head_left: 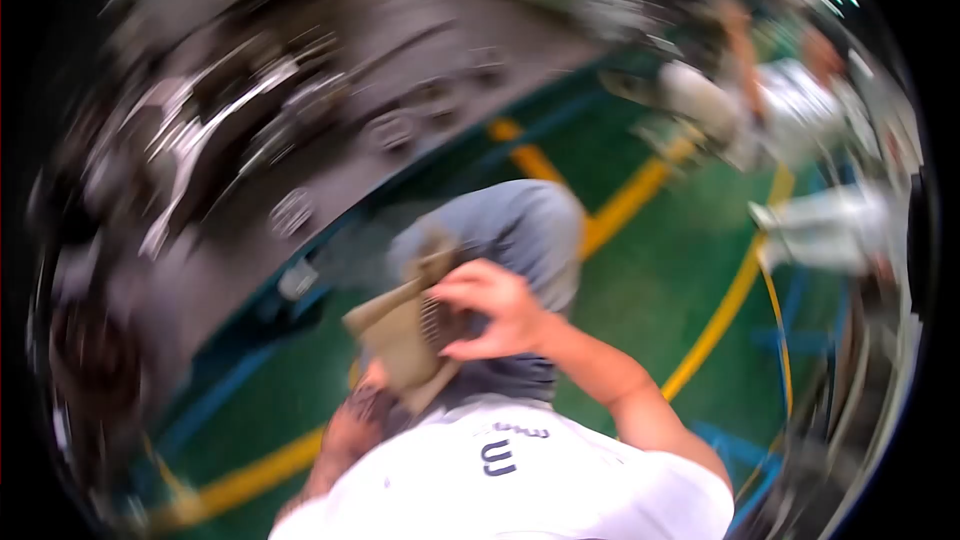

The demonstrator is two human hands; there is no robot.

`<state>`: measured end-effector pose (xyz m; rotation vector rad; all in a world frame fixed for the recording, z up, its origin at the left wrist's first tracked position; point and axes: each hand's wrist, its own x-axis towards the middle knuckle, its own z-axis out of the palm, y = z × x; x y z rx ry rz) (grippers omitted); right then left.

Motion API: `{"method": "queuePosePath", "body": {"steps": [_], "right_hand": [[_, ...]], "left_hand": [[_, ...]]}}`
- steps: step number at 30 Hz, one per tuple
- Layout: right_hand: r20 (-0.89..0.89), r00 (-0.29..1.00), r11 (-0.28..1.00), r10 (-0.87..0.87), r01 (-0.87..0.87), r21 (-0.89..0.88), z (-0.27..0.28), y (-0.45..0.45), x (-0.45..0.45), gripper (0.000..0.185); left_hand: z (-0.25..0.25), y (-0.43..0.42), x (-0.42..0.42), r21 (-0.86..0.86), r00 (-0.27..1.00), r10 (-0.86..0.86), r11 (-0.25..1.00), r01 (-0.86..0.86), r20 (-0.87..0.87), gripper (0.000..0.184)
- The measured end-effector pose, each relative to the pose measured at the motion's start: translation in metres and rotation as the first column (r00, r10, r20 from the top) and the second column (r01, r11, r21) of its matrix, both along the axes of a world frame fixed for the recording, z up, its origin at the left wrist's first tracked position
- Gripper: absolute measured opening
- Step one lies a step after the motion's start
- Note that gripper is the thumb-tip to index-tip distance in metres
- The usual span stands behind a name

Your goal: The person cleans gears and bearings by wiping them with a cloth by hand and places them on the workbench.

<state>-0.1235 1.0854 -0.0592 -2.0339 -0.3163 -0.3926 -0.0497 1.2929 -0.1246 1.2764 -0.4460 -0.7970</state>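
My right hand [495,310] is curled, thumb and fingers closed around a dark round part [450,328] with a ridged, tooth-like edge; motion blur hides its exact kind. Directly against that part is a tan cloth [395,340], folded and stiff-looking, in front of my lap. My left hand [365,402] grips the cloth from its lower left side, and most of its fingers are hidden behind it. Both hands are close together above my grey-trousered legs [545,230].
A long grey workbench [370,170] runs diagonally at the left, with blurred metal parts [255,130] and small round pieces [390,132] on it. Yellow lines [635,205] cross the green floor [640,300]. At upper right, a person in light clothing [795,100] is nearby.
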Motion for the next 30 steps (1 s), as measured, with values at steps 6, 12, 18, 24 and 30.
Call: {"method": "queuePosePath", "body": {"steps": [6,12,18,24,30], "right_hand": [[-0.011,0.994,0.991,0.107,-0.106,0.077,-0.003,0.048,0.015,0.064],[-0.064,0.975,0.941,0.213,-0.187,0.283,-0.022,0.042,0.012,0.065],[-0.129,0.92,0.837,0.369,-0.269,0.476,-0.034,0.046,0.001,0.064],[-0.086,0.925,0.803,0.37,-0.272,0.531,-0.034,0.055,-0.017,0.065],[-0.086,0.943,0.782,0.322,-0.213,0.586,-0.025,0.069,-0.055,0.062]], "left_hand": [[-0.002,0.018,-0.031,-0.452,0.91,-0.027,0.874,-0.18,-0.414,0.032],[0.003,0.019,-0.056,-0.13,0.965,0.256,0.96,-0.247,0.051,0.066],[-0.016,0.024,-0.067,-0.083,0.968,0.248,0.966,-0.245,0.024,0.063],[-0.031,0.038,-0.078,0.041,0.85,0.305,0.934,-0.356,0.428,0.051],[0.009,0.042,-0.107,-0.123,0.97,0.185,0.978,-0.167,0.155,0.048]]}}
